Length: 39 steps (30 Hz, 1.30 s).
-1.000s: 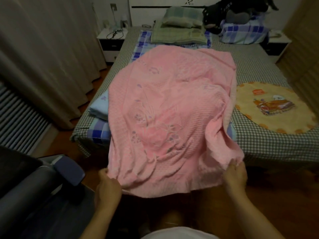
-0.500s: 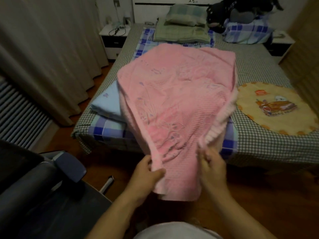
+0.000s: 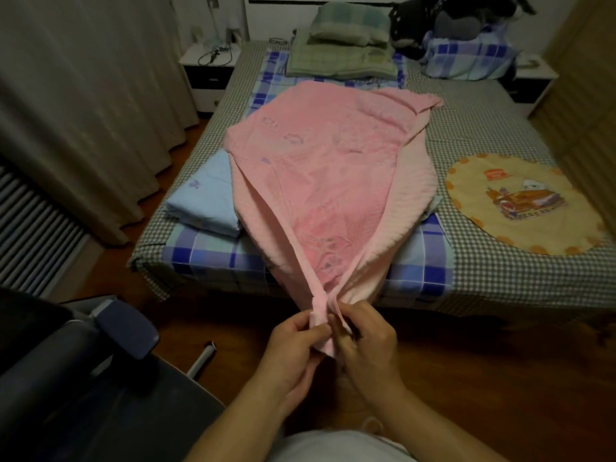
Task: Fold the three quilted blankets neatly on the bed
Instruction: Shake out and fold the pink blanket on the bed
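A pink quilted blanket lies along the bed, folded lengthwise so that it narrows to a point past the bed's foot. My left hand and my right hand meet there, side by side, each pinching a near corner of the pink blanket. A folded light blue blanket rests on the bed's left side, partly under the pink one. A folded green checked blanket lies near the headboard with a pillow on top.
A round yellow cushion lies on the bed's right side. A dark plush toy and a blue checked bundle sit at the headboard. An office chair stands at my left; curtains hang along the left wall. Nightstands flank the bed.
My hands, held wide apart on the pink blanket's near edge, have come together, bringing its two near corners side by side and folding the blanket lengthwise.
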Tool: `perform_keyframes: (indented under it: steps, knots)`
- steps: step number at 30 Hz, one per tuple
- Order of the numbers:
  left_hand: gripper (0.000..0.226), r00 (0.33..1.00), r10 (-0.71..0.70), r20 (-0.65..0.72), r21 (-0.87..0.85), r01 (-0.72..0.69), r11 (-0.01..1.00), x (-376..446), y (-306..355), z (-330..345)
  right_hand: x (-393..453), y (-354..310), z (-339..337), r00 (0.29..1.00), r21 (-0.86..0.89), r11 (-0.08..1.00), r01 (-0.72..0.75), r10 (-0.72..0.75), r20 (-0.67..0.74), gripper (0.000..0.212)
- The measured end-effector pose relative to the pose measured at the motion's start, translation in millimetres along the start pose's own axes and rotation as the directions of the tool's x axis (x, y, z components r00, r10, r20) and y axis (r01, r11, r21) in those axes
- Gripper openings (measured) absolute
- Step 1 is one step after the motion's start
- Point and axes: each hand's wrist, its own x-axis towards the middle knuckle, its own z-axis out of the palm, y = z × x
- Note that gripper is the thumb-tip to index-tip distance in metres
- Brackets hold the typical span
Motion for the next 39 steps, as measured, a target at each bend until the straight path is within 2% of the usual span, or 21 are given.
perform_keyframes:
  steps: [2,4,6,8,10,12,15,18,22,29,32,35,37,39]
  knots:
    - [0.022,0.994,0.104,-0.038,0.315,-0.087,0.945,-6.0,5.1,-1.6,-1.5,1.4,2.3,1.000,0.001,1.000,-0.005,0.005,0.013,0.017]
    - [0.019,0.976,0.212,-0.045,0.526,-0.157,0.836,-7.5,9.4,-3.4,-4.5,-0.4,4.9,1.000,0.058,0.998,-0.020,0.019,0.013,0.019]
    - [0.020,0.955,0.290,-0.056,0.642,-0.188,0.743,-5.5,11.5,-3.2,-6.0,-5.8,7.2,0.998,0.164,0.985,-0.059,0.052,0.044,0.020]
    - [0.021,0.939,0.335,-0.083,0.683,-0.191,0.705,-3.4,11.1,-1.5,-4.8,-12.3,8.4,0.995,0.204,0.975,-0.084,0.071,0.073,0.023]
    - [0.020,0.936,0.340,-0.090,0.627,-0.212,0.749,-4.0,9.2,0.8,-3.6,-18.0,8.4,0.994,0.189,0.978,-0.087,0.073,0.076,0.028]
    - [0.019,0.948,0.301,-0.105,0.507,-0.210,0.836,-6.1,7.8,2.8,-2.7,-20.2,5.5,0.997,0.128,0.990,-0.063,0.056,0.054,0.025]
    - [0.017,0.977,0.145,-0.155,0.189,-0.114,0.975,-7.2,8.8,5.8,-1.4,-19.2,-1.4,0.999,0.067,0.997,-0.045,0.044,0.011,0.018]
    - [0.018,0.986,0.036,-0.162,-0.021,-0.040,0.999,-6.2,11.1,8.2,-3.5,-17.9,-3.2,1.000,0.070,0.998,-0.008,0.008,0.010,0.018]
    - [0.021,0.985,-0.006,-0.173,-0.038,-0.001,0.999,-6.8,14.5,12.2,-6.6,-15.1,-1.9,0.998,0.073,0.996,0.059,-0.059,-0.001,0.019]
    - [0.023,0.979,-0.029,-0.200,-0.061,0.017,0.998,-3.8,16.8,16.3,-10.0,-14.6,-3.6,0.980,-0.161,0.968,0.191,-0.178,0.094,0.018]
    - [0.022,0.976,-0.002,-0.218,-0.010,0.000,1.000,-4.7,16.4,18.0,-8.2,-20.5,-4.9,0.966,-0.284,0.930,0.233,-0.188,0.178,0.019]
    - [0.021,0.972,0.072,-0.225,0.109,-0.048,0.993,-5.6,14.5,17.8,-4.2,-25.8,-5.3,0.955,-0.307,0.917,0.254,-0.187,0.230,0.020]
    - [0.017,0.981,0.089,-0.175,0.138,-0.065,0.988,-4.4,17.2,12.0,1.6,-25.6,-6.2,0.939,-0.249,0.941,0.230,-0.148,0.310,0.025]
    - [0.020,0.992,0.074,-0.106,0.093,-0.064,0.994,0.5,23.9,0.5,8.6,-22.8,-7.3,0.900,-0.107,0.993,0.056,-0.004,0.436,0.043]
